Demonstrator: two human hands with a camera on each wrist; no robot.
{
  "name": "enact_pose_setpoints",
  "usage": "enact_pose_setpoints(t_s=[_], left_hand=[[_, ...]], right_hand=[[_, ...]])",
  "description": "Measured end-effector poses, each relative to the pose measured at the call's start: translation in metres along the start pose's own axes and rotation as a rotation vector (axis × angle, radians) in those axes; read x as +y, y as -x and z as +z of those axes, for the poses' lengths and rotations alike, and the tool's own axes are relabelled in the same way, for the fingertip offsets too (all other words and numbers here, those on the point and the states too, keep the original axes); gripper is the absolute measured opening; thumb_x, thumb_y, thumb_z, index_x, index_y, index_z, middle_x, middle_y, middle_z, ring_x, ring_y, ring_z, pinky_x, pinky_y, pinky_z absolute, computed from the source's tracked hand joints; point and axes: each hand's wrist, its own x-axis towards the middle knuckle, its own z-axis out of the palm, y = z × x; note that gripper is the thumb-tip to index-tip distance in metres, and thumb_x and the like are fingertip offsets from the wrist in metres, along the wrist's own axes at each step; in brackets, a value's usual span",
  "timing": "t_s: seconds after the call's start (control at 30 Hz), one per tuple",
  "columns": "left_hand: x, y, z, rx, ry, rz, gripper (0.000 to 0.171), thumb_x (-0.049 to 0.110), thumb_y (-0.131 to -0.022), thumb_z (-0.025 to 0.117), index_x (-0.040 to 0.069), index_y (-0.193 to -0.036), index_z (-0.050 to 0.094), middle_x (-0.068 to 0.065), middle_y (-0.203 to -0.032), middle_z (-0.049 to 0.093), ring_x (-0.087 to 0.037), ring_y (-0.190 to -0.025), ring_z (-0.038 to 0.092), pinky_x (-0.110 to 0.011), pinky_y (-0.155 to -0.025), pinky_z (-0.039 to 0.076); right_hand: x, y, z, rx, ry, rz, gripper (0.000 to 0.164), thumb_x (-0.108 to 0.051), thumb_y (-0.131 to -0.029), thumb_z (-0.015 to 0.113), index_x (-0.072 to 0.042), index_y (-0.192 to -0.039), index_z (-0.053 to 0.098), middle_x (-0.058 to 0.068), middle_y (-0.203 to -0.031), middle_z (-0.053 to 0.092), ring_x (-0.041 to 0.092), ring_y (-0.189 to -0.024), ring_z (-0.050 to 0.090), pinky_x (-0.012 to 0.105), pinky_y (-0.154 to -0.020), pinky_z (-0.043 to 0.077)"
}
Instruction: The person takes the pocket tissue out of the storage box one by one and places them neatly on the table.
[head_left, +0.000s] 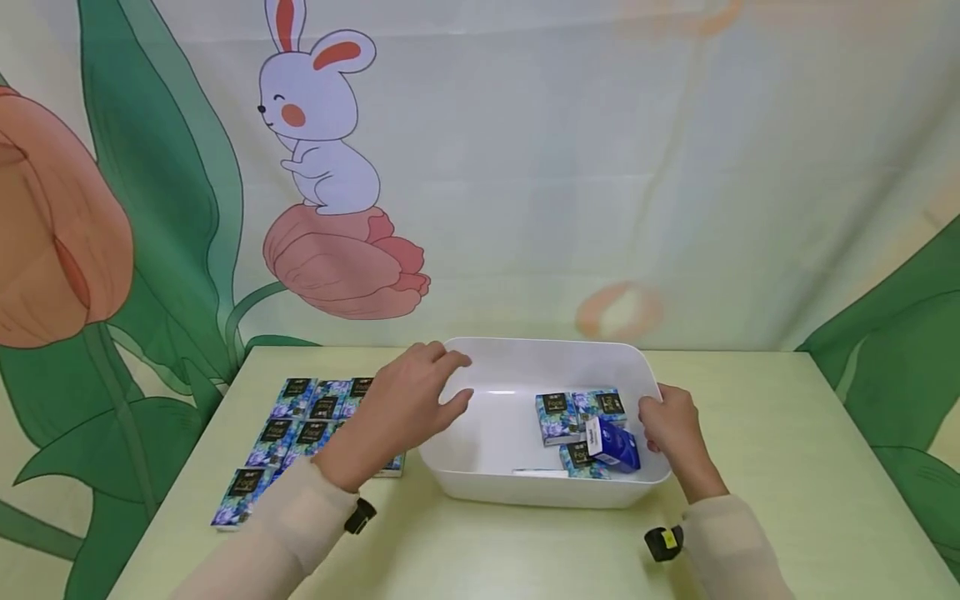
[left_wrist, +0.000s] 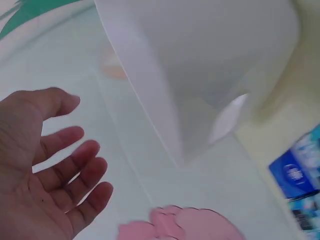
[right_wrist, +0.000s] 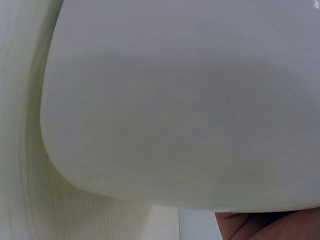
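A white plastic bin (head_left: 487,487) stands on the table between my hands. Inside, toward its right end, lie several blue floral tissue packs (head_left: 558,419), one tilted on the others with its dark blue side (head_left: 617,446) up. My left hand (head_left: 408,404) hovers at the bin's left rim, thumb and fingers spread apart with nothing between them; the left wrist view shows the hand (left_wrist: 60,165) apart from the bin wall (left_wrist: 165,100). At the right end, my right hand (head_left: 671,425) grips the rim, its fingers (right_wrist: 250,225) partly hidden behind the wall in the right wrist view.
Left of the bin, more tissue packs (head_left: 276,442) lie in rows on the light table (head_left: 525,558), partly covered by my left forearm. A small white strip (head_left: 540,472) lies near the bin's front wall. A printed curtain (head_left: 510,183) hangs behind the table.
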Motion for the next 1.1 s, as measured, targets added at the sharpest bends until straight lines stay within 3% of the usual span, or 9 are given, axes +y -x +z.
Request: enact_pose_setpoints(t_s=[0.2,0.33,0.5,0.7,0.87,0.97,1.1], left_hand=[[0.004,-0.040,0.003,-0.200,0.006,0.087,0.034,0.028,-0.092,0.075,0.011,-0.121,0.071,-0.004,-0.102,0.066,-0.020,-0.088,0.061,-0.033,-0.072,0.054],[0.006,-0.059,0.016,-0.320,-0.020,0.121,0.035,0.027,-0.092,0.073,0.013,-0.124,0.070,-0.004,-0.105,0.068,-0.021,-0.092,0.064,-0.034,-0.077,0.055],[0.013,-0.077,0.039,-0.397,-0.113,0.224,0.034,0.024,-0.092,0.074,0.015,-0.125,0.070,-0.003,-0.108,0.068,-0.021,-0.095,0.065,-0.033,-0.080,0.055],[0.026,-0.090,0.061,-0.425,-0.297,0.399,0.034,0.020,-0.093,0.073,0.019,-0.126,0.068,-0.003,-0.111,0.068,-0.019,-0.096,0.066,-0.030,-0.084,0.054],[0.039,-0.094,0.086,-0.473,-0.465,0.554,0.035,0.020,-0.094,0.070,0.026,-0.128,0.067,-0.001,-0.109,0.067,-0.017,-0.091,0.065,-0.030,-0.082,0.054],[0.049,-0.092,0.099,-0.530,-0.472,0.583,0.045,0.020,-0.091,0.075,0.035,-0.132,0.065,0.001,-0.114,0.066,-0.017,-0.091,0.065,-0.031,-0.081,0.054],[0.061,-0.089,0.114,-0.625,-0.445,0.583,0.061,0.019,-0.087,0.078,0.040,-0.141,0.058,0.001,-0.133,0.060,-0.019,-0.102,0.064,-0.033,-0.082,0.055]], right_hand=[[-0.001,0.000,0.000,-0.001,0.005,-0.001,0.027,-0.006,-0.082,0.043,0.008,-0.097,0.061,0.010,-0.064,0.055,0.015,-0.044,0.046,0.026,-0.042,0.042],[0.000,0.000,0.001,0.002,0.005,-0.018,0.025,-0.005,-0.082,0.044,0.007,-0.095,0.061,0.006,-0.058,0.051,0.015,-0.042,0.046,0.026,-0.040,0.041],[0.000,0.001,-0.001,0.005,-0.006,-0.020,0.025,-0.005,-0.081,0.044,0.008,-0.094,0.061,0.006,-0.055,0.050,0.015,-0.041,0.044,0.026,-0.040,0.039],[-0.001,0.002,-0.001,0.016,0.007,-0.017,0.026,-0.006,-0.082,0.044,0.008,-0.096,0.061,0.008,-0.060,0.053,0.016,-0.043,0.045,0.026,-0.041,0.040],[0.001,0.001,0.000,0.022,0.015,-0.024,0.025,-0.006,-0.083,0.044,0.007,-0.096,0.061,0.008,-0.059,0.052,0.016,-0.043,0.045,0.026,-0.040,0.041],[0.001,0.001,0.000,0.023,0.016,-0.033,0.024,-0.007,-0.084,0.043,0.006,-0.094,0.061,0.006,-0.056,0.049,0.015,-0.042,0.045,0.025,-0.040,0.041],[0.002,0.001,-0.002,0.040,0.030,-0.039,0.022,-0.007,-0.084,0.043,0.005,-0.092,0.061,0.006,-0.055,0.049,0.016,-0.040,0.045,0.025,-0.039,0.040]])
